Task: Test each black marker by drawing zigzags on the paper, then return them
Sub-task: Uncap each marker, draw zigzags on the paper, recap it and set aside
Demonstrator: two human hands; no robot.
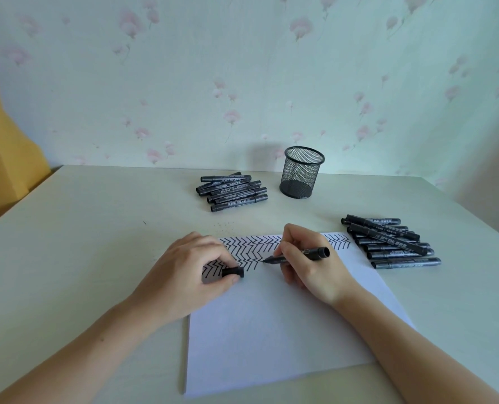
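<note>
An uncapped black marker [296, 256] lies slanted in the right hand [309, 263], gripped between thumb and curled fingers like a pen, its tip on the white sheet of paper [274, 330] at the end of the lower row of black zigzag lines [251, 249], its rear end pointing toward the table's right edge. The zigzags fill a band along the sheet's far edge and part of a second row below it. The left hand [190, 275] rests on the sheet's far left corner, fingers curled, pinching the short black marker cap [233, 272] between thumb and fingertips. The paper lies at the near edge of the pale cream table [82, 228], slightly turned. Just beside the sheet's far right corner, toward the table's right edge, sits a pile of black capped markers [394, 242] lying mostly side by side, a couple crossed on top. Toward the far edge, well apart from the paper, a second heap of black capped markers [232, 191] lies, and just to its right stands an upright black wire-mesh pen cup [302, 172]. Behind the table rises pale green wallpaper with pink flowers [242, 68], and a yellow curtain [0, 141] hangs at the left.
</note>
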